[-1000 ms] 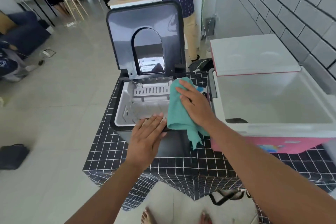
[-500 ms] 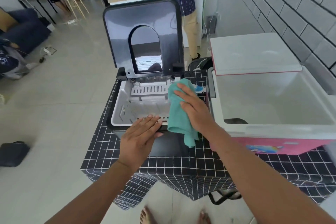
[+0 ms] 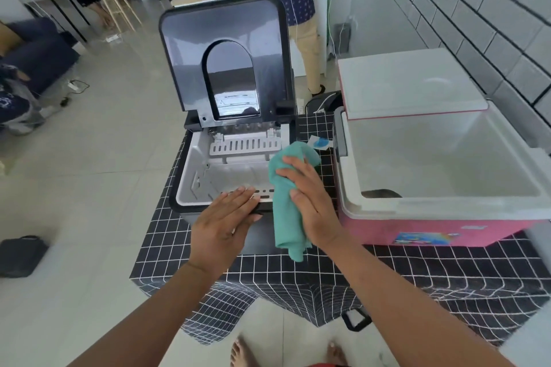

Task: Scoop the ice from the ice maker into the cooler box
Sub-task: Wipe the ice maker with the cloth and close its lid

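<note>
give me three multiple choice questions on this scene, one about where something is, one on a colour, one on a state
1. Where is the cooler box?
A. on the floor
B. right of the ice maker
C. behind the ice maker

2. What colour is the cloth?
A. teal
B. red
C. yellow

3. How is the ice maker's lid?
A. shut
B. removed
C. raised open

Answers: 1 B, it stands on the checked tablecloth beside the maker. 2 A, teal under the right hand. 3 C, it stands upright at the back.

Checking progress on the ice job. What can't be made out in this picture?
Head view only:
- Ice maker bin floor: its near wall and the left hand hide it.
- Right hand palm: pressed onto the cloth.
- Cooler right end: cut off by the frame edge.
- Blue item: too small.
</note>
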